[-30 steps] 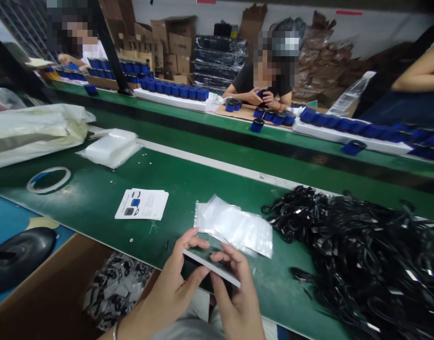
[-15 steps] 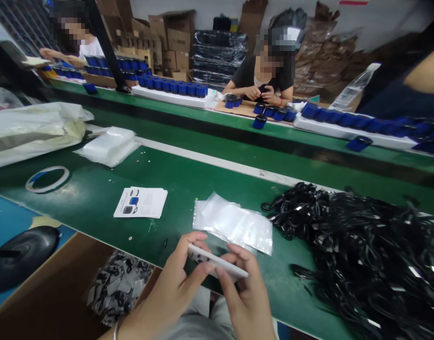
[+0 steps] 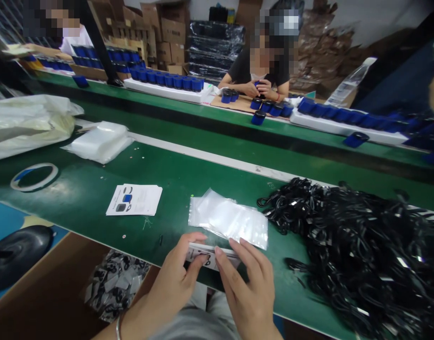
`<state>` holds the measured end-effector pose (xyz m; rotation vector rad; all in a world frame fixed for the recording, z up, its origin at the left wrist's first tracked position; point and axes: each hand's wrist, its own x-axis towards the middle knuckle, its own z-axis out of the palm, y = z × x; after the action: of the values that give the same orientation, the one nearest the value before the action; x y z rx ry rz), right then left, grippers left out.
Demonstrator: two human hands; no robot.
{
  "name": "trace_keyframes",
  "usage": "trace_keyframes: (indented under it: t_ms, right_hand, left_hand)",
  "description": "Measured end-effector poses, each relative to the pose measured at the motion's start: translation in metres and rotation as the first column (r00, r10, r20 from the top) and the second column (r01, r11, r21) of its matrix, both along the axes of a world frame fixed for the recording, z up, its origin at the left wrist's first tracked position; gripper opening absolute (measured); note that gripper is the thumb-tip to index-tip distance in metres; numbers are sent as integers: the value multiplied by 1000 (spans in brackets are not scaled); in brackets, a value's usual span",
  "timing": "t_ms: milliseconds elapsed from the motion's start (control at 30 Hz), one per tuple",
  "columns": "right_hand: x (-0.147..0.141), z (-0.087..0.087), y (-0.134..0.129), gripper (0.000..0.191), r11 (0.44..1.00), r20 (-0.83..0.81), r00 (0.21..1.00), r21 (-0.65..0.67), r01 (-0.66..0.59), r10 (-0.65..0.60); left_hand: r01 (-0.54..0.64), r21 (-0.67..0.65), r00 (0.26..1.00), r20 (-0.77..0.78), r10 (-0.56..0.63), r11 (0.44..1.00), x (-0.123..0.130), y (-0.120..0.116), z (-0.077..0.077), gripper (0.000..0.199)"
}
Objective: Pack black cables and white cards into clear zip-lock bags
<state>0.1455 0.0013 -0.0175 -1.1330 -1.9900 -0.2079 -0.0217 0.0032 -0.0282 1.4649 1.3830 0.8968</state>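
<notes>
Between my two hands is a small stack of printed leaflets [image 3: 212, 262], tilted up on edge over the near side of the green table. My left hand [image 3: 181, 269] pinches its left end, thumb in front and fingers behind. My right hand [image 3: 243, 274] has closed on the other end, with fingers along the top edge. Just beyond the hands lie clear plastic zip bags [image 3: 227, 218], loosely overlapped. To their left rests another stack of leaflets [image 3: 134, 200], showing a picture of a blue device.
A large heap of black cables [image 3: 358, 250] covers the right side. At left are a tape roll [image 3: 35, 177] and a pack of plastic bags [image 3: 98, 141]. Below the edge, a box holds bagged cables [image 3: 114, 283]. Across the table, a co-worker [image 3: 259, 71] handles blue items.
The leaflet stack has turned from lying nearly flat to standing more upright in my hands. My right hand has shifted its fingers onto the top edge. The view has moved slightly.
</notes>
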Motion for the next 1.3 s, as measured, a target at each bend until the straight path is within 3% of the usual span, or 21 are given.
trace_keyframes:
  t_ms: [767, 1000, 1200, 1300]
  right_hand:
    - [-7, 1, -1, 24, 998, -67, 997, 52, 33, -30]
    - [-12, 13, -3, 14, 996, -174, 981, -18, 83, -85]
    - [-11, 17, -2, 18, 993, -102, 988, -46, 112, -116]
    - [-11, 17, -2, 19, 988, -98, 986, -90, 126, -134]
  left_hand:
    - [5, -5, 999, 50, -5, 1000, 0, 2, 2, 26]
    - [-5, 43, 996, 91, 2, 999, -3, 0, 1, 40]
    - [19, 41, 998, 56, -22, 999, -3, -2, -1, 47]
    - [8, 124, 1000, 20, -11, 992, -1, -2, 3, 58]
